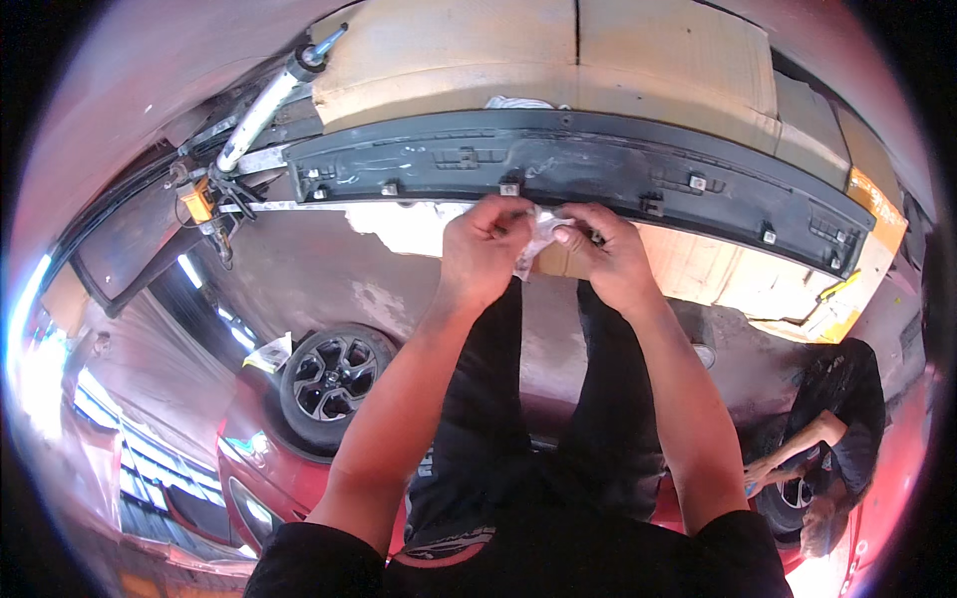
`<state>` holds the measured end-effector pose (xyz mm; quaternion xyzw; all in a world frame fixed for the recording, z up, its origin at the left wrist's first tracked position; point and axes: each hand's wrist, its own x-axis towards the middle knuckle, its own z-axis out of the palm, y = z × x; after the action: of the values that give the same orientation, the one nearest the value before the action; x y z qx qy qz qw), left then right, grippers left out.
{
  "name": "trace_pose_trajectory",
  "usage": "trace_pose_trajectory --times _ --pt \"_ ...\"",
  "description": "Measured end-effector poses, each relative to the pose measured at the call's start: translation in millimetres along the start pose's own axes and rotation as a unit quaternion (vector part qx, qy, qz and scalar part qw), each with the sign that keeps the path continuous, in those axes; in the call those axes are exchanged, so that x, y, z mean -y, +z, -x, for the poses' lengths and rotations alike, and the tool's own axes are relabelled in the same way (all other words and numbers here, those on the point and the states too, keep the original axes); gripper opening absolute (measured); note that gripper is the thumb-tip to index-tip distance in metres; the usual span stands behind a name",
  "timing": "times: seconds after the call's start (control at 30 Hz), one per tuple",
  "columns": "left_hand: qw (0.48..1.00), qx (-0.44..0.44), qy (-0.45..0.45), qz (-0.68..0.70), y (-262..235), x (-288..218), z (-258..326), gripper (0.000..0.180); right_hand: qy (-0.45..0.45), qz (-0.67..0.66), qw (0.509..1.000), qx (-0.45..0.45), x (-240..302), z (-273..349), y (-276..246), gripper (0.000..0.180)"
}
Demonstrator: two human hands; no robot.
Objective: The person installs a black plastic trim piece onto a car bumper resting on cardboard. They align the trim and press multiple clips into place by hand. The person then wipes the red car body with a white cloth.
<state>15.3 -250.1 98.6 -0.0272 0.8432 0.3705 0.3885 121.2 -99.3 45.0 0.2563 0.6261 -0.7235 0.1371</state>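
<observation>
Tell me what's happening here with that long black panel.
A person stands at a long black plastic trim panel lying on flattened cardboard. Both hands meet at its near edge: the left hand and right hand pinch a small crumpled white piece, perhaps cloth or tape, beside one of the panel's small clips. Below are a red car and another person crouching by a wheel.

Both hands (543, 244) pinch a white wrapper (538, 237) beside black trim panel (598, 169).

Flattened cardboard (558, 50), seemingly on the floor, carries a long dark trim panel (598, 164).
</observation>
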Motion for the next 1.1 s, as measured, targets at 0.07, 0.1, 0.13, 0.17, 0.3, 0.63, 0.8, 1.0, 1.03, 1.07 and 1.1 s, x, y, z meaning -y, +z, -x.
trace_pose_trajectory --times 0.07,0.1,0.13,0.17,0.3,0.63,0.8,1.0,1.03,1.07,1.1 --pt "0.992 -0.112 0.020 -0.060 -12 28 -18 0.016 -0.004 -0.003 0.999 -0.041 -5 -2 10 0.028" --pt "0.988 -0.134 0.033 -0.071 -23 43 -31 0.016 -0.008 0.038 0.999 -0.034 -3 -5 12 0.028" --pt "0.983 -0.156 0.045 -0.080 -32 54 -43 0.015 0.003 0.041 0.999 -0.029 -1 -6 15 0.028" --pt "0.978 -0.169 0.059 -0.107 -38 63 -53 0.015 0.013 0.044 0.999 -0.023 1 -9 19 0.027" --pt "0.961 -0.194 0.095 -0.173 -45 80 -81 0.017 0.022 0.059 0.998 -0.031 -1 -18 33 0.027" --pt "0.966 -0.201 0.018 -0.163 -35 65 -83 0.017 -0.020 0.109 0.992 -0.063 -8 -38 32 0.024" --pt "0.962 -0.219 0.026 -0.161 -27 72 -82 0.018 -0.038 0.170 0.982 -0.079 -25 -48 32 0.025" --pt "0.957 -0.257 -0.003 -0.136 -17 69 -78 0.014 -0.071 0.189 0.975 -0.097 -37 -54 32 0.022" --pt "0.953 -0.263 0.003 -0.150 -18 67 -78 0.013 -0.065 0.177 0.978 -0.093 -38 -55 32 0.022" --pt "0.949 -0.276 0.001 -0.154 -20 69 -81 0.013 -0.059 0.166 0.980 -0.090 -37 -55 31 0.022" --pt "0.944 -0.289 -0.001 -0.159 -23 75 -84 0.014 -0.053 0.155 0.983 -0.086 -37 -55 30 0.022"
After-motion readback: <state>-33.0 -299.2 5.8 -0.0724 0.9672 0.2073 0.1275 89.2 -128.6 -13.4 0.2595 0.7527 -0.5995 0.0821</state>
